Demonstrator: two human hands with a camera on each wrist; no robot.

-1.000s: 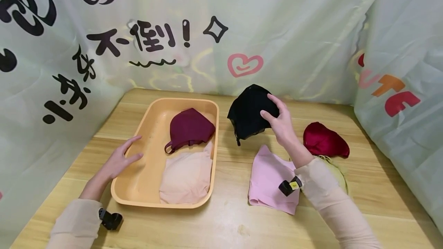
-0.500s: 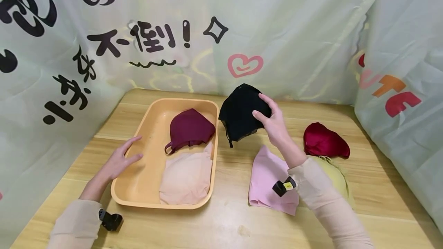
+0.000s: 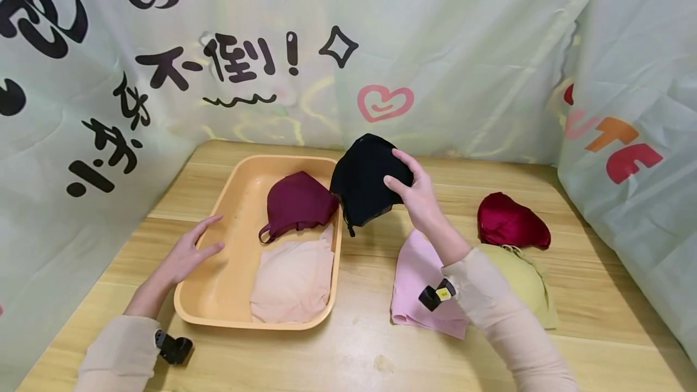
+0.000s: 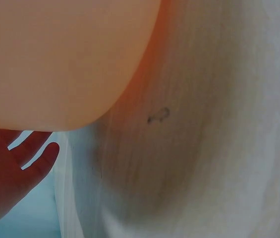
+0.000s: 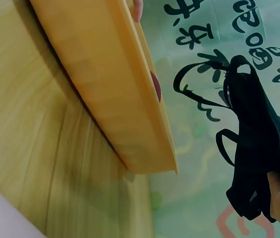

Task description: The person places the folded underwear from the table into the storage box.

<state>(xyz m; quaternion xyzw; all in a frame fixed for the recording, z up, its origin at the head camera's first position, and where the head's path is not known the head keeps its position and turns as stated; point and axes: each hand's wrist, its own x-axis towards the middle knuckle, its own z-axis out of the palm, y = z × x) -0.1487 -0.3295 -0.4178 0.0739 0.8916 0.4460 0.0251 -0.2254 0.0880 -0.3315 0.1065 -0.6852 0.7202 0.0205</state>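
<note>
A folded black bra (image 3: 363, 179) hangs in the air, its near edge pinched between the thumb and fingers of my right hand (image 3: 420, 195). In the head view it overlaps the right rim of the orange tray (image 3: 256, 323); in the right wrist view the bra's straps (image 5: 194, 82) dangle loose above the tray's side. My left hand (image 3: 187, 253) lies at the tray's left rim with fingers spread and relaxed. Inside the tray, a maroon folded bra (image 3: 299, 199) sits behind a pale beige-pink one (image 3: 292, 283), both along the right side.
Right of the tray, a pink folded garment (image 3: 419, 298), a yellow-green bra (image 3: 520, 277) and a shiny red bra (image 3: 509, 221) lie on the wooden table (image 3: 610, 313). My right forearm partly covers the first two. Printed cloth (image 3: 468, 47) walls the table's back and sides.
My right hand has carried the black bra leftward, from beside the tray to its right rim. More of the yellow-green bra shows now. The left hand has stayed put.
</note>
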